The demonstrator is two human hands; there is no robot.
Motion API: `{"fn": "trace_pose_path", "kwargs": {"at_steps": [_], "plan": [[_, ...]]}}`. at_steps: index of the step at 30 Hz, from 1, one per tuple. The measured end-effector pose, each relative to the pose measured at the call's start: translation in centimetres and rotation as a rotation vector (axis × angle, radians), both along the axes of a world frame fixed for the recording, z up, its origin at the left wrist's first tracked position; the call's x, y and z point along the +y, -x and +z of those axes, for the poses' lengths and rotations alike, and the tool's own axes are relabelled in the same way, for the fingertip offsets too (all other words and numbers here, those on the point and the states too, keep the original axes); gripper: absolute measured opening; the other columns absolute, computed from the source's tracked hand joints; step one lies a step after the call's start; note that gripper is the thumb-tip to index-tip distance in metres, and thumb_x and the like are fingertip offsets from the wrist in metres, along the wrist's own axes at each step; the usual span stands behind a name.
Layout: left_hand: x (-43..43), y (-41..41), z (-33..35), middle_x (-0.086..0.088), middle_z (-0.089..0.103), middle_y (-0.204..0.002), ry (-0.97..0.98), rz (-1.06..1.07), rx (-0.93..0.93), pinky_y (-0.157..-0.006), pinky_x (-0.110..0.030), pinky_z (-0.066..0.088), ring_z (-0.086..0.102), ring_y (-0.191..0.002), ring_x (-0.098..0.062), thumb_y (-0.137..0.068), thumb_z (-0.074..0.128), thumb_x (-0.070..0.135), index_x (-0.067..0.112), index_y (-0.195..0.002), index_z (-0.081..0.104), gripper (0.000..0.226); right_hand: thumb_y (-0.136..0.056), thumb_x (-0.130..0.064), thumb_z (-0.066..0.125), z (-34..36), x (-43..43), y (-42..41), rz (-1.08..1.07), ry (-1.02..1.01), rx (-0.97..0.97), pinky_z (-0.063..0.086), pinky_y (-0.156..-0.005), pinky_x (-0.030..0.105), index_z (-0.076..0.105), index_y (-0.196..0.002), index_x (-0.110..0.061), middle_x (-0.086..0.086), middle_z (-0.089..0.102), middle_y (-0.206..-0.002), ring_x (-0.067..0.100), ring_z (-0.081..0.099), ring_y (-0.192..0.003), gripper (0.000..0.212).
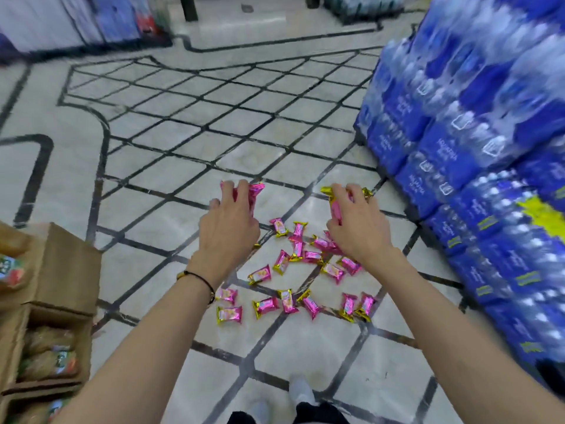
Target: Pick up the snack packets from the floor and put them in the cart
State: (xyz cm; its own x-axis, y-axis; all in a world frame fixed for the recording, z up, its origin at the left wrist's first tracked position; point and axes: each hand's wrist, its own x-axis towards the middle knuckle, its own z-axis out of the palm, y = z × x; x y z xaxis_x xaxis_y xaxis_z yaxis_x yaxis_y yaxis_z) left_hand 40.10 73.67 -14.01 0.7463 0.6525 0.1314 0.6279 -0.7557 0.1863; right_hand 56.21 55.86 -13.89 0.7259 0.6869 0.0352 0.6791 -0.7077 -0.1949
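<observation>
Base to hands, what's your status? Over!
Left grip and right grip each hold pink packets. Many more on floor. Cart not in view. Water packs close on right.

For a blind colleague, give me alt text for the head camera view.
The left hand and right hand each grip pink packets, with many more scattered on the tiled floor below. Blue water packs are stacked at right; open cardboard boxes stand at left.
</observation>
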Motion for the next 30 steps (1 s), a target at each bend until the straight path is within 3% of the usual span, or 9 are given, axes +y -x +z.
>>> {"fn": "trace_pose_path", "kwargs": {"at_steps": [4,16,22,30], "plan": [[-0.1,-1.9,2.4,-0.009,0.041,-0.129,-0.001,-0.156,-0.005,-0.064,-0.045,0.049,0.057,-0.093,-0.04,-0.087,0.059,0.023,0.018,-0.135,0.036,0.054,-0.088,-0.025,0.058,3.2,-3.5,0.6,-0.14,-0.019,-0.098,0.049,-0.073,0.044,0.034,-0.146,-0.025,0.005,0.039,-0.145,0.041,0.048,-0.112,0.062],[-9.8,-7.3,8.3,-0.006,0.046,-0.128,-0.04,-0.709,-0.105,-0.061,-0.038,0.038,0.059,-0.094,-0.038,-0.087,0.062,0.025,0.019,-0.133,0.041,0.05,-0.091,-0.03,0.055,9.5,-18.8,8.1,-0.668,0.038,-0.183,0.053,-0.074,0.046,0.027,-0.15,-0.025,0.003,0.032,-0.151,0.042,0.045,-0.116,0.066],[-19.6,-8.6,9.7,-0.005,0.043,-0.138,-0.019,-0.93,-0.142,-0.068,-0.043,0.051,0.061,-0.098,-0.037,-0.088,0.061,0.03,0.02,-0.14,0.037,0.058,-0.092,-0.033,0.055,11.1,-27.9,13.1,-0.882,0.055,-0.221,0.051,-0.074,0.044,0.026,-0.151,-0.029,0.002,0.032,-0.152,0.041,0.048,-0.116,0.066],[-38.8,-6.4,10.8,-0.006,0.043,-0.13,0.001,-1.256,-0.157,-0.06,-0.042,0.041,0.059,-0.098,-0.039,-0.09,0.058,0.03,0.021,-0.138,0.037,0.052,-0.091,-0.034,0.053,11.9,-43.0,24.4,-1.205,0.056,-0.232,0.047,-0.07,0.04,0.026,-0.15,-0.03,0.002,0.037,-0.147,0.038,0.052,-0.11,0.065]]}}
